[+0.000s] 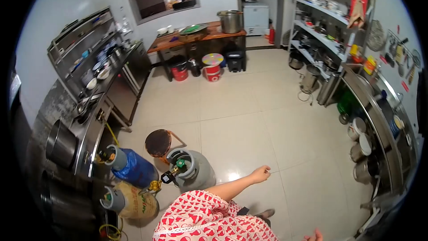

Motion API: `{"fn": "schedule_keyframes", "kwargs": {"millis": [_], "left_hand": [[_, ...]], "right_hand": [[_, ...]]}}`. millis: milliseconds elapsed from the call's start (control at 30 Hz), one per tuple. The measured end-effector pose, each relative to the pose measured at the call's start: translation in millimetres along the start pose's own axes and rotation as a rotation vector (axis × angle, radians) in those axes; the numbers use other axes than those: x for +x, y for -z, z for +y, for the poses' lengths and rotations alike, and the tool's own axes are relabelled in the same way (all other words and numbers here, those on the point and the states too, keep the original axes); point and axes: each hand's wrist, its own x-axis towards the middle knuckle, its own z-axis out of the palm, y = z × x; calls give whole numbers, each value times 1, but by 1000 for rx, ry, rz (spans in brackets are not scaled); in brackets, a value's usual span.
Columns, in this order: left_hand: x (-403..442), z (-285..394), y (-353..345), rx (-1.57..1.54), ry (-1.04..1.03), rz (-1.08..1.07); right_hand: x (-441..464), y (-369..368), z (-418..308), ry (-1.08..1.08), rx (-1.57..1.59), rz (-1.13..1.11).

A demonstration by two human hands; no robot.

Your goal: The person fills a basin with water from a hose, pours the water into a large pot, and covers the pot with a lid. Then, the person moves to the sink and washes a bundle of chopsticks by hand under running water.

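Observation:
My left hand [261, 174] reaches out over the tiled floor with its fingers loosely curled in; I see nothing in it. Its arm comes out of a white sleeve and garment [209, 216] with a red print. At the bottom edge only the fingers of my right hand [314, 235] show, a little apart, with no object visible there. Left of my left arm stands a grey gas cylinder [203, 174] with a green valve knob, touched by neither hand. A shoe [266, 213] shows below my left forearm.
Blue-wrapped [138, 167] and tan-wrapped [138, 203] gas cylinders and a round stool [158, 143] stand at left, near a steel counter [113, 80]. A wooden table [207, 37] bears a large pot [230, 21]. Shelves [321, 6] and a steel sink unit [372, 107] line the right.

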Motion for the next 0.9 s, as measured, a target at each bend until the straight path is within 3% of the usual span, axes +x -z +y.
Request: {"fn": "schedule_keyframes", "kwargs": {"millis": [100,167,233,333,500,567,633,733,767,800,900], "left_hand": [[44,-79,21,31,181,207],[51,-137,45,284,189,356],[34,-148,72,360,384,472],[1,-166,90,213,726,631],[-68,-166,68,228,945,887],[-73,-189,53,201,1048,883],[-61,-207,52,122,1200,784],[6,-200,83,159,1170,673],[32,-162,104,129,1117,693],[61,-122,122,98,1063,709],[171,-131,171,112,853,794]], "right_hand": [[65,-1,-26,106,-46,-3],[111,1,-52,161,-65,-19],[168,-10,-98,200,-144,-93],[247,-42,-166,259,-184,-277],[315,-137,-244,431,-86,-643],[376,-190,-229,581,73,-804],[377,-219,-252,610,55,-866],[411,-268,-275,623,-108,-884],[435,-282,-270,617,-189,-876],[494,-295,-231,580,-327,-848],[615,-311,-160,486,-783,-736]]}}
